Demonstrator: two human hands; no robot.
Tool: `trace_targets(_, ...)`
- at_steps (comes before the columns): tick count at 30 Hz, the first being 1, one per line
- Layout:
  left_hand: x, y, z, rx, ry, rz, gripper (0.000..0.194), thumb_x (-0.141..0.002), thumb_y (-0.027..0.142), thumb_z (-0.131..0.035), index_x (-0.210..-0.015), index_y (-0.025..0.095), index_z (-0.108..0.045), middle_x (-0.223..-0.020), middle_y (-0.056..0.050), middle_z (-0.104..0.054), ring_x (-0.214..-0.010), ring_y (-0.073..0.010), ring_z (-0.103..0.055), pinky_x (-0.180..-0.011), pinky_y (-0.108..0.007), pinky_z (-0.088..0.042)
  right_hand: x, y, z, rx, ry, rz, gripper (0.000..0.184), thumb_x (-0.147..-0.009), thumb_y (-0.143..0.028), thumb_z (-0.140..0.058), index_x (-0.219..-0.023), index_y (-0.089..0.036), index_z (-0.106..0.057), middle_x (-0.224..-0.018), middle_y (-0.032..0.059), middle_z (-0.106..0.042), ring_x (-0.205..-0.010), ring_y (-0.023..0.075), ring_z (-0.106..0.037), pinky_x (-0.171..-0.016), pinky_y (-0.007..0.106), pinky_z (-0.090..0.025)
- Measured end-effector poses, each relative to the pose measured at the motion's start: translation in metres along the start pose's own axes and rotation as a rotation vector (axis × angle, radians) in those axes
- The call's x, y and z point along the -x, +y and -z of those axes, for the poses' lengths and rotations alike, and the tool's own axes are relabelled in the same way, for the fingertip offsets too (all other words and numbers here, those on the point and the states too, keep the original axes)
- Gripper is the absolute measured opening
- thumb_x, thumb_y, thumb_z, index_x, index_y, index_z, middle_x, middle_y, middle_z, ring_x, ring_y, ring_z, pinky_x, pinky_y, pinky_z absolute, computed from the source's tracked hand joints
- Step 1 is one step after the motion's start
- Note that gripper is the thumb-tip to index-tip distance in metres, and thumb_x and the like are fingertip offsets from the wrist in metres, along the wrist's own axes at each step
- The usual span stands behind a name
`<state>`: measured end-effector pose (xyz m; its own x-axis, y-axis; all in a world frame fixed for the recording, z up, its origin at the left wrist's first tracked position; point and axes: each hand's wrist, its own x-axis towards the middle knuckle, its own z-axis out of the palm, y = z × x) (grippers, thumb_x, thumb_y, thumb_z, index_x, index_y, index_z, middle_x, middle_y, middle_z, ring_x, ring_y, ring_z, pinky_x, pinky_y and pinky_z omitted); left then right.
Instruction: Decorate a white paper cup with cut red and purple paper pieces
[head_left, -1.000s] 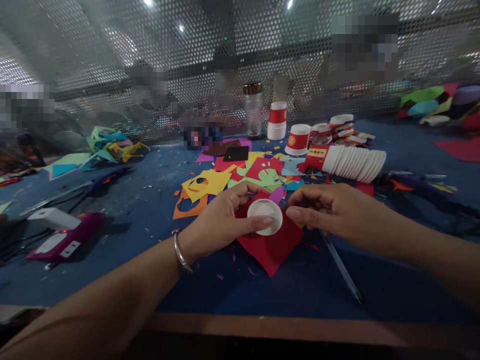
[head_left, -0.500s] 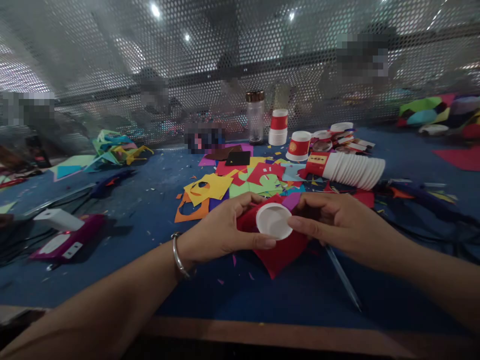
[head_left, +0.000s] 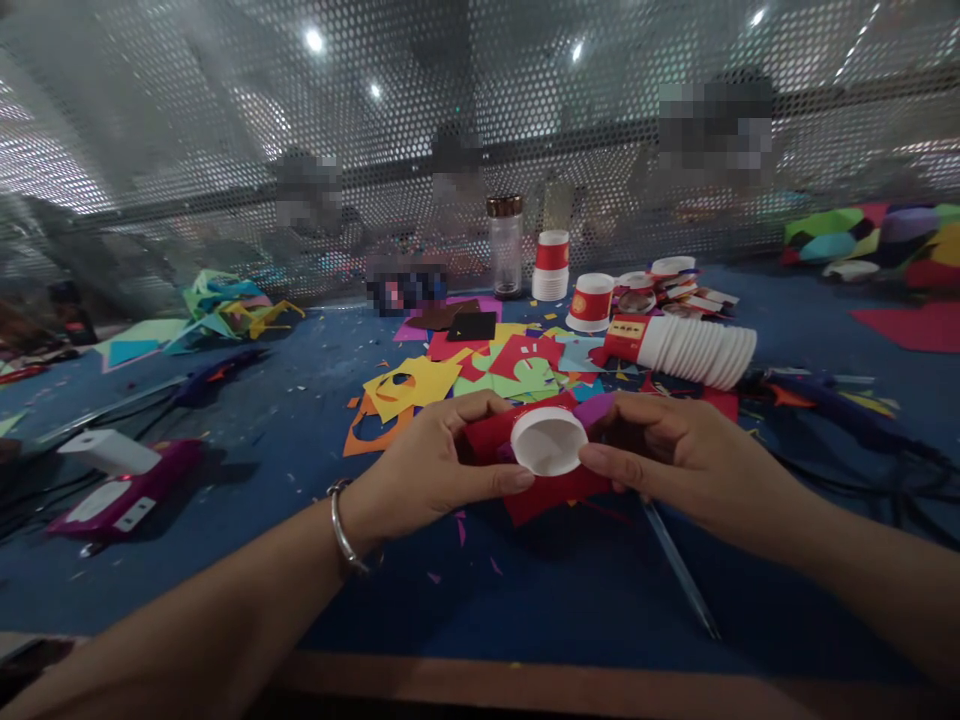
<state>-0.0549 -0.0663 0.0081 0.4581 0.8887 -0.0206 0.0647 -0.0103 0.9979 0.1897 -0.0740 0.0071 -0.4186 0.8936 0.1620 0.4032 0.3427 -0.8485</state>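
Both my hands hold a white paper cup (head_left: 549, 440) with a sheet of red paper (head_left: 553, 487) wrapped round its side, lifted a little above the blue table (head_left: 570, 590). The cup's white bottom faces me. My left hand (head_left: 435, 462) grips the left side, thumb along the lower edge of the paper. My right hand (head_left: 679, 455) pinches the right side, thumb near the cup's rim. A bit of purple paper (head_left: 594, 407) shows at the top right of the cup. A silver bracelet (head_left: 341, 530) sits on my left wrist.
Coloured paper scraps (head_left: 480, 370) lie just beyond my hands. A lying stack of paper cups (head_left: 694, 350), upright cups (head_left: 591, 302) and a clear jar (head_left: 505, 247) stand farther back. A pen (head_left: 679, 570) lies to the lower right; a purple device (head_left: 124, 490) sits left. Perforated metal screen (head_left: 225, 150) behind.
The red paper, flat on the table under the cup a second ago, has been lifted and folded round the cup. Both hands rose slightly with it.
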Motion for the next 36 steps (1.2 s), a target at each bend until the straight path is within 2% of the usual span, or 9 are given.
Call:
trace_targets(4, -0.001, 0.001, -0.002, 0.172, 0.029, 0.002, 0.036, -0.067, 0.023, -0.093, -0.097, 0.017, -0.074, -0.093, -0.004, -0.077, -0.086, -0.0175, -0.070, -0.080, -0.029, -0.055, -0.001, -0.002, 0.006, 0.022, -0.020, -0.024, 0.035, -0.088, -0.057, -0.071, -0.091, -0.022, -0.072, -0.076, 0.0009, -0.068, -0.062, 0.0152, -0.059, -0.057, 0.028, -0.047)
trace_targets(7, -0.003, 0.003, 0.001, 0.293, 0.081, 0.014, 0.034, -0.068, 0.021, -0.092, -0.097, 0.016, -0.076, -0.094, -0.006, -0.080, -0.089, -0.0205, -0.074, -0.085, -0.032, -0.058, -0.003, -0.005, 0.019, 0.069, 0.084, -0.044, 0.042, -0.084, -0.064, -0.071, -0.088, -0.022, -0.071, -0.070, 0.0013, -0.067, -0.056, 0.0145, -0.057, -0.052, 0.028, -0.044)
trace_targets(10, -0.005, 0.006, 0.006, 0.365, 0.166, 0.058, 0.027, -0.072, 0.019, -0.088, -0.096, 0.015, -0.077, -0.093, -0.008, -0.081, -0.086, -0.0214, -0.076, -0.086, -0.034, -0.060, -0.005, -0.003, 0.038, 0.190, 0.195, -0.136, 0.048, -0.083, -0.070, -0.067, -0.086, -0.022, -0.069, -0.058, -0.0007, -0.059, -0.049, 0.0132, -0.050, -0.049, 0.029, -0.037)
trace_targets(12, -0.006, 0.007, 0.009, 0.393, 0.212, 0.069, 0.022, -0.076, 0.017, -0.084, -0.097, 0.016, -0.078, -0.093, -0.008, -0.081, -0.085, -0.0213, -0.076, -0.083, -0.033, -0.061, -0.005, 0.002, 0.050, 0.299, 0.220, -0.178, 0.046, -0.084, -0.067, -0.066, -0.084, -0.021, -0.069, -0.058, 0.0002, -0.058, -0.052, 0.0140, -0.049, -0.051, 0.031, -0.036)
trace_targets(17, -0.009, 0.008, 0.011, 0.410, 0.267, 0.066, 0.012, -0.080, 0.017, -0.080, -0.092, 0.015, -0.078, -0.088, -0.008, -0.081, -0.080, -0.0196, -0.076, -0.076, -0.028, -0.062, -0.003, 0.019, 0.065, 0.550, 0.179, -0.131, 0.032, -0.090, -0.051, -0.061, -0.080, -0.022, -0.070, -0.064, 0.0036, -0.065, -0.058, 0.0163, -0.052, -0.060, 0.035, -0.034)
trace_targets(20, -0.010, 0.007, 0.010, 0.419, 0.269, 0.070, 0.012, -0.083, 0.013, -0.077, -0.095, 0.014, -0.078, -0.089, -0.008, -0.082, -0.078, -0.0184, -0.076, -0.074, -0.026, -0.061, -0.002, 0.025, 0.065, 0.597, 0.069, -0.122, 0.032, -0.091, -0.050, -0.058, -0.079, -0.023, -0.070, -0.068, 0.0054, -0.068, -0.060, 0.0181, -0.055, -0.061, 0.036, -0.035)
trace_targets(24, -0.009, 0.005, 0.007, 0.432, 0.236, 0.092, 0.012, -0.081, 0.012, -0.078, -0.093, 0.015, -0.078, -0.087, -0.007, -0.082, -0.077, -0.0176, -0.076, -0.076, -0.026, -0.062, -0.004, 0.033, 0.062, 0.645, -0.033, -0.035, 0.028, -0.083, -0.050, -0.064, -0.075, -0.024, -0.068, -0.072, 0.0056, -0.067, -0.064, 0.0209, -0.056, -0.061, 0.036, -0.038)
trace_targets(30, -0.008, 0.002, 0.009, 0.393, 0.139, 0.071, 0.019, -0.076, 0.020, -0.086, -0.093, 0.015, -0.077, -0.093, -0.008, -0.081, -0.087, -0.0216, -0.077, -0.086, -0.034, -0.061, -0.006, 0.040, 0.062, 0.588, -0.018, -0.022, 0.030, -0.079, -0.052, -0.065, -0.065, -0.025, -0.062, -0.064, 0.0048, -0.061, -0.057, 0.0204, -0.053, -0.058, 0.036, -0.038)
trace_targets(36, -0.008, 0.000, 0.010, 0.387, 0.104, 0.095, 0.029, -0.072, 0.018, -0.089, -0.098, 0.015, -0.078, -0.095, -0.008, -0.082, -0.088, -0.0198, -0.076, -0.085, -0.029, -0.059, -0.004, 0.016, 0.064, 0.447, 0.012, -0.135, 0.045, -0.087, -0.067, -0.062, -0.075, -0.023, -0.069, -0.063, 0.0030, -0.061, -0.055, 0.0165, -0.049, -0.057, 0.034, -0.037)
